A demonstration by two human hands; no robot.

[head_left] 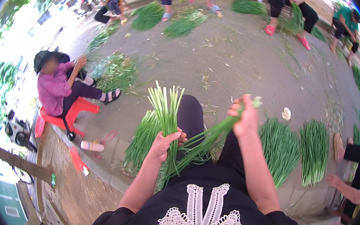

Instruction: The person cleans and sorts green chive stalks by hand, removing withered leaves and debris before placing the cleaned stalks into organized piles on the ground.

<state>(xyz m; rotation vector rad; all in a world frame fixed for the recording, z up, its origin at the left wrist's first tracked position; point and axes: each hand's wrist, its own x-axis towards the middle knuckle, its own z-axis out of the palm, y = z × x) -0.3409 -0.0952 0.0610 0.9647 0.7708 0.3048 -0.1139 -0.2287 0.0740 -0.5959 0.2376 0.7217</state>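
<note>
My left hand [168,143] is wrapped round an upright bundle of garlic chives [165,108], its pale cut ends pointing up and its green leaves hanging into my lap. In front of my right thigh, my closed right hand [245,119] grips a smaller bunch of chives [208,137] near its pale ends. Those long leaves trail down leftward across my lap and overlap the bundle below my left hand. Beside my left knee lies a heap of chives [139,143]. On the ground to my right rest a loose pile [278,149] and a neater pile [313,155].
At the left a person in a pink top [53,81] sits on a red plastic stool [79,113] by a leafy heap [116,73]. A pink-white bottle [92,146] lies on the kerb. Several other people sit around the pavement with chives. Someone's hand [334,180] is at the right.
</note>
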